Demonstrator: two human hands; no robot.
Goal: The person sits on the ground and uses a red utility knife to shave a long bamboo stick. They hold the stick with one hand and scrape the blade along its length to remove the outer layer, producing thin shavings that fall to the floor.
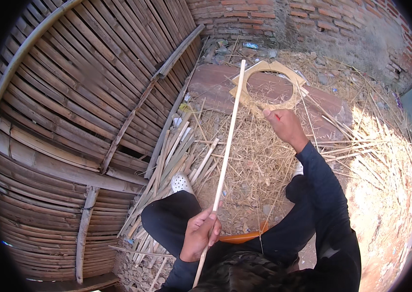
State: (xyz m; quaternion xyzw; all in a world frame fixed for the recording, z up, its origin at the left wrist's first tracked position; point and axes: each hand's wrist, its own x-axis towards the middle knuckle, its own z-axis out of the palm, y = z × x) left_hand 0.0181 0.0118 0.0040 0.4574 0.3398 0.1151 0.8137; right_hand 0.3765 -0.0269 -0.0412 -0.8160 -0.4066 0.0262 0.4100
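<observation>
My left hand (202, 232) is wrapped round a long pale strip of split bamboo (228, 138). The strip slants up and away from my lap, and its far end lies left of a flat pale ring-shaped board (292, 99). My right hand (286, 127) is closed just below the board's near edge. A small red spot shows at its fingers, but whatever they hold is too small to make out. I cannot tell whether this hand touches the board.
Bamboo shavings (259, 175) cover the ground between my legs. Split bamboo strips (179, 151) lie in a pile on the left, beside a bamboo-slat wall (70, 82). A brown sheet (210, 80) lies under the ring board. A brick wall (332, 24) stands behind.
</observation>
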